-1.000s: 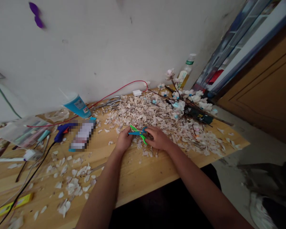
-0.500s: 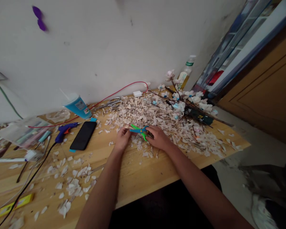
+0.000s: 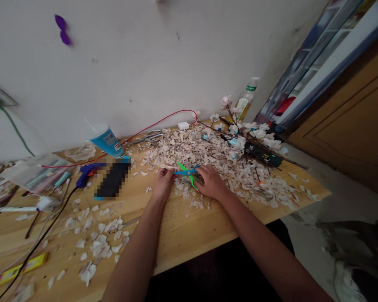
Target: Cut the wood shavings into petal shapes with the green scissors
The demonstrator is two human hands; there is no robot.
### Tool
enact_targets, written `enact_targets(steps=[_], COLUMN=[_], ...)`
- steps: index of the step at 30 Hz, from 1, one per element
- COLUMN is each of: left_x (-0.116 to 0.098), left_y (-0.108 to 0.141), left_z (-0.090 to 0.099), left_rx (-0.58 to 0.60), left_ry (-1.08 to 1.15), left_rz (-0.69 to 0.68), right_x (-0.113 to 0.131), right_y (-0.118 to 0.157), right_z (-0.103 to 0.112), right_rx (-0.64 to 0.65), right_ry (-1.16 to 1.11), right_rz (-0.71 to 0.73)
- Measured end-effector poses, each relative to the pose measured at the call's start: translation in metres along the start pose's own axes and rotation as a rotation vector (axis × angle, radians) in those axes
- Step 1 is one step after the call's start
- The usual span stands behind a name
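1. Petals, pale & dried-looking [image 3: 189, 144], heaped on wooden table [image 3: 201, 235] just beyond both hands; more scattered front-L.
2. Flowering branches [image 3: 253, 134] lie over R side of heap; bottle w/ green band [image 3: 247, 96] stands behind, nr wall.
3. Far L of heap: metal scissors [image 3: 153, 135], blue cup w/ straw [image 3: 107, 142], red cable [image 3: 154, 124] running to white plug [image 3: 183, 125].
4. L side: blue glue gun [image 3: 85, 175], clear bag [image 3: 39, 170], white adapter [image 3: 47, 202]; black cord [image 3: 47, 228] crosses yellow pack [image 3: 17, 270].
5. Hard to see: dark slab [image 3: 112, 178] nr glue gun is pixelated; yellow pack cut off at L edge; bottle base hidden by branches; dark shapes low R unclear.
6. R hand [image 3: 211, 182]: fingers curled round handles of green-&-blue scissors [image 3: 189, 172], blades & handles spread; some fingers hidden.
7. L hand [image 3: 163, 180]: thumb & fingers pinched on thin pale piece [image 3: 168, 167], exact shape unclear, right by blade tips.
8. Green-&-blue scissors sit btwn hands, at heap's front edge; can't tell if touching petals.
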State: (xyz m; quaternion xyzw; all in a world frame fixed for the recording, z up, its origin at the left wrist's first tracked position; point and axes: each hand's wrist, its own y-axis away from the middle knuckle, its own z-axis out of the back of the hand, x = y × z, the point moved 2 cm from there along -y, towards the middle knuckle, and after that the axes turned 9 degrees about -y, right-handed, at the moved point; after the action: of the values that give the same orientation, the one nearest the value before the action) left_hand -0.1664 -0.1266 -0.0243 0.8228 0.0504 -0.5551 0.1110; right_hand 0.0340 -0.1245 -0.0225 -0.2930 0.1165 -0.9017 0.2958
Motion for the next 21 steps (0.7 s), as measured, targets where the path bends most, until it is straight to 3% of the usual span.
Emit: enact_targets(steps=[5, 16, 21], left_x=[0.003, 0.013, 0.011], left_y=[-0.001, -0.004, 0.001], left_z=[0.003, 0.005, 0.0], left_rx=[-0.036, 0.064, -0.004], left_ry=[-0.025, -0.259, -0.139], left_rz=[0.013, -0.095, -0.054], right_x=[-0.002, 0.004, 0.005], right_y=[0.0, -0.002, -0.002], right_z=[0.001, 0.002, 0.003], right_rx=[-0.045, 0.0, 0.014], right_ry=[-0.046, -0.082, -0.118], right_rz=[0.001, 0.007, 0.005])
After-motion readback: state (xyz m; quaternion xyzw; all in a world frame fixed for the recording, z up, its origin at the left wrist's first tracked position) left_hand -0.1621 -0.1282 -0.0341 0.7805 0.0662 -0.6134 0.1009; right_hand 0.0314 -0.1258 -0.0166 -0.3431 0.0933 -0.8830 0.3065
